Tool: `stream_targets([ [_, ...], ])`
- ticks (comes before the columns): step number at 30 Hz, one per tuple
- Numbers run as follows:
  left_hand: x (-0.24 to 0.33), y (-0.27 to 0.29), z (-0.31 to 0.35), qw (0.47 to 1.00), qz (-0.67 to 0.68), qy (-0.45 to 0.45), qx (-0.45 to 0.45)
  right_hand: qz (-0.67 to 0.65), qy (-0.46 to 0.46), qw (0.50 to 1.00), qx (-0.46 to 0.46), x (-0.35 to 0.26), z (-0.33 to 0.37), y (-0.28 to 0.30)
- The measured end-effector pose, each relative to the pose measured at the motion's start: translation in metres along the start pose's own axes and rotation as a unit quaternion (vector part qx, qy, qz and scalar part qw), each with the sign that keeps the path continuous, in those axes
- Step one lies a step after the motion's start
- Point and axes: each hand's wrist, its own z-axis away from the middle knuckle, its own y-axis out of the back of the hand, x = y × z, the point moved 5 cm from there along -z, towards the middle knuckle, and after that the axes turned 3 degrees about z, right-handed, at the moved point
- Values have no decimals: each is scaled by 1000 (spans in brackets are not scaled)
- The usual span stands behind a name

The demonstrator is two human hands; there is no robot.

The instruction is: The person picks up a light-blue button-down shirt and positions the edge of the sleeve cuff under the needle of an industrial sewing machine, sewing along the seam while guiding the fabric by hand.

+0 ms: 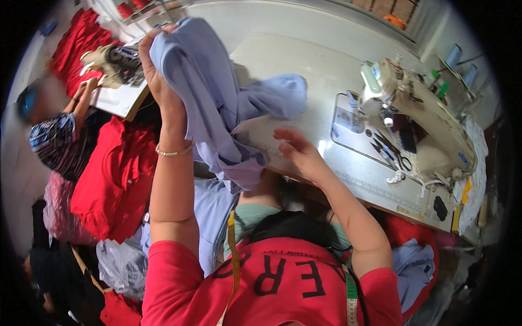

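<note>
Left hand (155, 65) lifts pale-blue garment (217, 103) w/ fingers clamped on it; right hand (299, 152), fingers apart, hovers over counter (321, 81) nr cream sewing machine (429, 119).

Long pale worktable (304, 65) lit from above (glare on its surface), cream sewing machine (424, 108) set at its right end, red fabric piles (114, 179) heaped at left, brick wall (389, 6) glimpsed beyond.

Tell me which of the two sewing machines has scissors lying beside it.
The sewing machine on the right, on the pale table, has the scissors at its base. The far one at upper left has red cloth behind it.
</note>
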Motion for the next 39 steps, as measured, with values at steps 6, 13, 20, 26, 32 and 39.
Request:
stream_targets([
  [6, 58, 7, -34, 986, -111, -124, -33, -91, -19, 977, -193, -22, -29, -98],
  [13, 85, -19, -56, 988, 52, -148, -16, -165, 96, 978, -86, -25, -43, -156],
  [20, 158, -8, -74, 951, -186, -246, 7, 113, 164, 979, 52, -39, -26, -47],
  [26, 200, -23, -61, 658, -614, -385, -204, -44, 254, 956, 144, -177, 54, 91],
  [32, 183, -7, -61, 714, -608, -124, -324, 254, 305, 898, 190, -295, 119, 132],
  [39, 162, -9, -31, 900, -160, 305, -265, 350, 256, 842, 320, -323, 180, 145],
])
